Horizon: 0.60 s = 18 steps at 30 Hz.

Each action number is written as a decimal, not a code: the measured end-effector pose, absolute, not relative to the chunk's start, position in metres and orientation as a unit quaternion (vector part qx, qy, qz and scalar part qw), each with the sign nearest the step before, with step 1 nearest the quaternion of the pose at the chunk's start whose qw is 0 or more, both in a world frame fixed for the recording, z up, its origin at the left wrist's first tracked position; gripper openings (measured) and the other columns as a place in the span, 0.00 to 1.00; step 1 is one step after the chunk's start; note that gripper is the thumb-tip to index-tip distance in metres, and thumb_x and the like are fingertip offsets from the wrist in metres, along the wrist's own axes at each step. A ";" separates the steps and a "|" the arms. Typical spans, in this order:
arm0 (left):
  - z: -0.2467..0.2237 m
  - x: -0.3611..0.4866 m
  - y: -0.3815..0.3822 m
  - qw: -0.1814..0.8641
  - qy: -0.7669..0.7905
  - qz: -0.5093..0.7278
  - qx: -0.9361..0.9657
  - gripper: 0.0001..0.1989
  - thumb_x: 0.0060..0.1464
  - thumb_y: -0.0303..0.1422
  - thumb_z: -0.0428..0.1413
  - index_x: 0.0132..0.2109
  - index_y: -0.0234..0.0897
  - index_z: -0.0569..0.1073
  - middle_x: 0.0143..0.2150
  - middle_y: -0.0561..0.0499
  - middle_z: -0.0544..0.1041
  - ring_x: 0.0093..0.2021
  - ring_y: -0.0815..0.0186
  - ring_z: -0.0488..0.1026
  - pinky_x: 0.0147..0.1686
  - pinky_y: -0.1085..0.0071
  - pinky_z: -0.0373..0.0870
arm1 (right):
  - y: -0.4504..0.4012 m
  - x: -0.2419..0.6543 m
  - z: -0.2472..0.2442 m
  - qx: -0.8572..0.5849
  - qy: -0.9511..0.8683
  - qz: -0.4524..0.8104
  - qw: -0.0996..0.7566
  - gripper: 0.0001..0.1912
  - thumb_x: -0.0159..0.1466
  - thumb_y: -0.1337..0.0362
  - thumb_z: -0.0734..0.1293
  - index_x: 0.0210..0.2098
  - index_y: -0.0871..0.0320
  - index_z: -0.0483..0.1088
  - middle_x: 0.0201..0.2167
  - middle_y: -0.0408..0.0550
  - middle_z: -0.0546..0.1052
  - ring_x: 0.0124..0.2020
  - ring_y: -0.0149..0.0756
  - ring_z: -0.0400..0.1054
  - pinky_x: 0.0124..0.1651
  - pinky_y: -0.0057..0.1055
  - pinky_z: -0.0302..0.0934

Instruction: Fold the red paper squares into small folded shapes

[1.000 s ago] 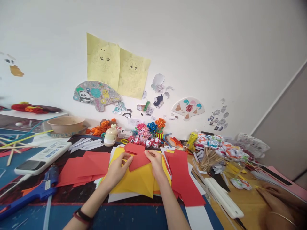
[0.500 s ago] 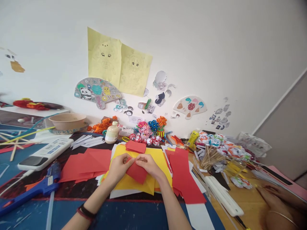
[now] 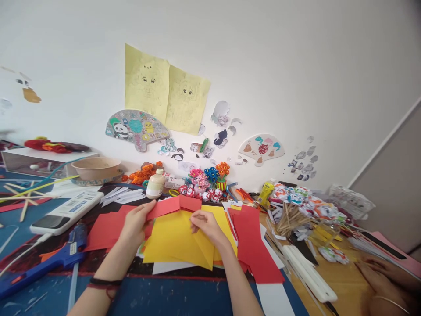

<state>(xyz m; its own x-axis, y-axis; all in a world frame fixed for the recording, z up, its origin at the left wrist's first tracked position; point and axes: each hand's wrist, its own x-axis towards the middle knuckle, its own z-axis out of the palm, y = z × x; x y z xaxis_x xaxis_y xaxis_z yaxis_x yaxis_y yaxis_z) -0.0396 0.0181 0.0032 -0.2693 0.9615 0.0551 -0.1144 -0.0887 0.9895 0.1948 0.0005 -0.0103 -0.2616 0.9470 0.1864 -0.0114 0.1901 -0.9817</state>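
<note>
My left hand (image 3: 137, 221) is closed, pinching a red sheet of paper (image 3: 163, 208) by its left end. That sheet is raised over the back left of a stack of yellow paper (image 3: 176, 239). Just right of it, a smaller red paper piece (image 3: 190, 202) lies at the back of the stack; whether the two touch I cannot tell. Above the yellow paper, my right hand (image 3: 206, 224) is loosely curled, thumb and fingertips drawn together, with nothing visible in it. Beside my left forearm are more red sheets (image 3: 105, 228), and another red pile (image 3: 251, 245) lies right of the yellow stack.
A blue glue gun (image 3: 62, 254) and a white power strip (image 3: 67, 213) lie at left. Behind the papers stand a cream bottle (image 3: 155, 184) and pipe-cleaner flowers (image 3: 212, 174). At right are a long white device (image 3: 309, 272), wooden sticks (image 3: 289, 218) and another person's hand (image 3: 375, 267).
Both hands held a red paper between them over the yellow stack. Now the hands are apart: my left has moved left with red paper, and my right has let go and shifted slightly right.
</note>
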 end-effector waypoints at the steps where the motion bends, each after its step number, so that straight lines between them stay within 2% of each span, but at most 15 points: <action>1: 0.004 -0.034 0.015 0.497 0.490 0.598 0.394 0.20 0.40 0.47 0.60 0.31 0.33 0.72 0.24 0.51 0.73 0.20 0.70 0.68 0.19 0.75 0.61 | -0.001 0.191 -0.010 -0.370 -0.613 0.522 0.464 0.19 0.53 0.55 0.71 0.39 0.60 0.71 0.28 0.47 0.76 0.23 0.32 0.69 0.27 0.27 0.62; 3: 0.005 -0.020 0.007 0.541 0.465 0.584 0.387 0.21 0.38 0.48 0.61 0.30 0.33 0.71 0.22 0.53 0.72 0.20 0.70 0.67 0.19 0.75 0.61 | -0.005 0.181 -0.009 -0.341 -0.622 0.547 0.443 0.30 0.50 0.54 0.74 0.49 0.56 0.67 0.37 0.50 0.76 0.29 0.34 0.71 0.29 0.27 0.63; 5: 0.006 -0.008 0.000 0.516 0.453 0.595 0.417 0.20 0.38 0.48 0.62 0.27 0.34 0.69 0.19 0.56 0.69 0.18 0.73 0.63 0.19 0.77 0.57 | -0.010 0.172 -0.007 -0.324 -0.627 0.558 0.436 0.37 0.49 0.52 0.75 0.55 0.53 0.62 0.43 0.52 0.74 0.33 0.36 0.71 0.30 0.28 0.64; 8: 0.008 0.001 -0.004 0.511 0.444 0.550 0.490 0.20 0.41 0.47 0.60 0.22 0.35 0.66 0.17 0.58 0.66 0.17 0.73 0.62 0.19 0.76 0.57 | -0.012 0.164 -0.006 -0.307 -0.617 0.545 0.477 0.37 0.52 0.50 0.73 0.58 0.52 0.60 0.45 0.52 0.73 0.34 0.38 0.71 0.31 0.29 0.64; 10: 0.008 0.001 -0.004 0.503 0.455 0.488 0.550 0.19 0.43 0.48 0.59 0.23 0.36 0.66 0.18 0.55 0.69 0.19 0.70 0.66 0.21 0.75 0.61 | -0.010 0.164 -0.006 -0.296 -0.612 0.532 0.505 0.34 0.53 0.49 0.72 0.56 0.53 0.62 0.45 0.52 0.73 0.34 0.38 0.71 0.30 0.29 0.64; 13: 0.009 0.002 -0.003 0.404 0.482 0.447 0.636 0.16 0.45 0.47 0.58 0.31 0.37 0.71 0.30 0.50 0.77 0.28 0.65 0.73 0.27 0.71 0.66 | -0.006 0.169 -0.008 -0.305 -0.606 0.524 0.514 0.31 0.53 0.49 0.71 0.53 0.54 0.64 0.42 0.51 0.74 0.32 0.37 0.71 0.29 0.28 0.63; 15: 0.009 0.003 -0.004 0.355 0.464 0.453 0.673 0.18 0.46 0.46 0.57 0.41 0.39 0.72 0.42 0.48 0.77 0.35 0.62 0.75 0.33 0.69 0.69 | -0.003 0.173 -0.010 -0.321 -0.598 0.516 0.523 0.29 0.54 0.50 0.71 0.51 0.55 0.65 0.40 0.50 0.75 0.32 0.37 0.71 0.30 0.29 0.64; 18: 0.009 0.006 -0.007 0.376 0.411 0.446 0.701 0.23 0.50 0.46 0.54 0.51 0.41 0.68 0.51 0.45 0.73 0.41 0.61 0.74 0.37 0.67 0.70 | -0.002 0.177 -0.011 -0.328 -0.600 0.492 0.538 0.26 0.54 0.51 0.72 0.48 0.57 0.67 0.43 0.51 0.74 0.42 0.42 0.70 0.42 0.34 0.65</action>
<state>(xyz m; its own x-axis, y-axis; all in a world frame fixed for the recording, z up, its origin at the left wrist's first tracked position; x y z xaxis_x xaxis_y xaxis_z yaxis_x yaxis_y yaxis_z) 0.0064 -0.0073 0.0090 0.2645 0.9110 0.3165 0.2394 -0.3800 0.8935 0.1770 -0.0021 -0.0114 -0.2050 0.9239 0.3232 -0.1357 0.3002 -0.9442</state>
